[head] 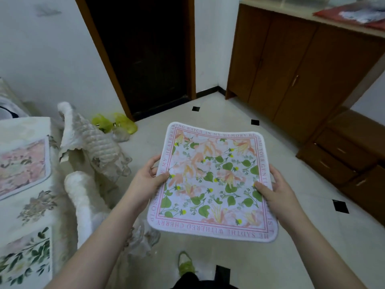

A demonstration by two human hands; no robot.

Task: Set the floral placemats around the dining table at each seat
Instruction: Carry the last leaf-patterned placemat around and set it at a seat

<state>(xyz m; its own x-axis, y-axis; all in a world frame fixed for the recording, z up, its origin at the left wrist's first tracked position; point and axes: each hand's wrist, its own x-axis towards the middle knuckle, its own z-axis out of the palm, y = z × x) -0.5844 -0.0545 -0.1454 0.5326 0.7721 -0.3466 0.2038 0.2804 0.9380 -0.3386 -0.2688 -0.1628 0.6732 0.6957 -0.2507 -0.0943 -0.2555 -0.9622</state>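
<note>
The left hand (149,176) and right hand (275,187) pinch opposite edges of the square pink-bordered floral fabric placemat (212,182), carried above the floor; next it likely needs laying at an unfilled seat on the cloth-covered bench (27,207).

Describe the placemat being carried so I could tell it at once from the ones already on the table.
Start from the brown wooden cabinet on the right, then look down to the pale floor in front of it. Above that floor, the left hand and right hand grip the square placemat by opposite edges. Unlike the mats on the table at far left, it carries pink lettering round its border.
</note>
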